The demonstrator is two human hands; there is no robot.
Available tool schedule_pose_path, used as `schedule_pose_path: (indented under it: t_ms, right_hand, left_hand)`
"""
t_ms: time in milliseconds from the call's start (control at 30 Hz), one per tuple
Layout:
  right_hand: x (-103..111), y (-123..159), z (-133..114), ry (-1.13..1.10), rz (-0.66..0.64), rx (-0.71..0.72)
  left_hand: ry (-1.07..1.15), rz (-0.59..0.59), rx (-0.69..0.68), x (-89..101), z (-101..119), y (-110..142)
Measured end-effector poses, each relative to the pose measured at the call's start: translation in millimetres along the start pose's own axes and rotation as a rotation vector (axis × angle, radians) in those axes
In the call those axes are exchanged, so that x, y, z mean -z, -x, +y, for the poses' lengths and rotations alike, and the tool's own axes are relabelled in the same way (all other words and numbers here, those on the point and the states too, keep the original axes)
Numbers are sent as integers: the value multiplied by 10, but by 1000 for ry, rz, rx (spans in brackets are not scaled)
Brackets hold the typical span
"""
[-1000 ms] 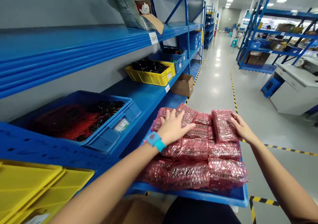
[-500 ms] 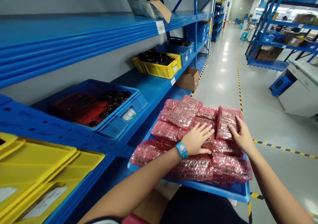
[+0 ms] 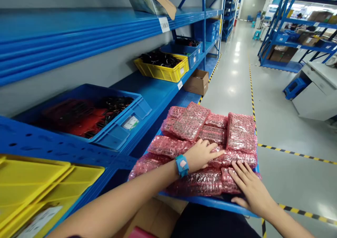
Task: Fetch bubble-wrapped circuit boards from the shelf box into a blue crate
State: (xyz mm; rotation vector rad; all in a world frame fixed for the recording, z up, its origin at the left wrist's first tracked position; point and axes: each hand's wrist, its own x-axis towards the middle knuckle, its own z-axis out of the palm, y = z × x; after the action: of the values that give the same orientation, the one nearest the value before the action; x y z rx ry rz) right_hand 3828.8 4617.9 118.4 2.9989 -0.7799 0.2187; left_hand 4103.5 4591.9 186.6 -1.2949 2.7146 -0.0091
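At 8 o'clock, yellow plastic crates (image 3: 44, 185) are seen below a perforated blue panel (image 3: 52, 143). At 9 o'clock, a blue plastic crate (image 3: 123, 139) filled with red and black parts is placed on a blue steel shelf (image 3: 158, 94). Farther along that shelf, toward 11 o'clock, a yellow crate (image 3: 163, 72) of dark coiled items is seen, and a cardboard box (image 3: 198, 82) is set lower down, near 12 o'clock.

At the centre, pink bubble-wrapped packs (image 3: 189, 122) are heaped on a blue tray (image 3: 207, 202). The left hand (image 3: 201, 156), marked by a blue wristband (image 3: 182, 165), is laid on the packs at the middle of the heap. Its fingers (image 3: 216, 154) are held close together and point toward 3 o'clock; nothing is gripped. The right hand (image 3: 251, 188) is nearer the front edge of the tray, at 5 o'clock, and its fingers (image 3: 238, 171) are spread wide and pressed flat on the front packs, pointing toward 10 o'clock. A tall pack (image 3: 240, 132) lies at 2 o'clock from the left hand, its long axis toward 12 o'clock, and the right hand is the nearer to it.

At 3 o'clock, yellow-and-black floor tape (image 3: 297, 152) is seen, with a grey cabinet (image 3: 316, 97) and a blue stool (image 3: 295, 88) beyond it. Blue racks (image 3: 286, 37) stand at 2 o'clock.
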Motion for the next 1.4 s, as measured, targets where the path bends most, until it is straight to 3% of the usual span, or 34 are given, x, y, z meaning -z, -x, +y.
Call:
schedule_pose_path:
  t_ms: [100,200,333,467,633,733,833,1000,1133,1267,1400]
  right_hand:
    - [-44,66,-58,63,38,-13]
    - [-69,60,36,84,64,-41]
    - [-25,-6,150,26,50,-76]
    - [77,-96,-150,-56,72,-117]
    - [125,-504,-640,-185,-8,82]
    - [79,-776,-701,-185,-69,85]
    - [47,-908,-695,-204,-41,102]
    - [88,-872,-828,-331,62,-47]
    - [41,-750,-899,-279,67,-27]
    - [-21,-679,-918,-138,125,-79]
    - [-11,-745,-969,-4,83,-249]
  left_hand:
    - [3,11,31,-48,-16,-90]
    - [15,11,11,-103,-66,-131]
    - [23,54,3,-184,-46,-34]
    - [75,172,79,-265,28,174]
    - [93,73,121,-210,-50,233]
    - [31,25,81,-140,-106,182]
    - [-2,16,58,-75,-125,170]
    - [-6,-24,-1,-34,-74,204]
    - [20,-37,26,-198,-43,107]
    - [236,80,52,-297,-75,69]
    - [416,330,20,-241,-111,461]
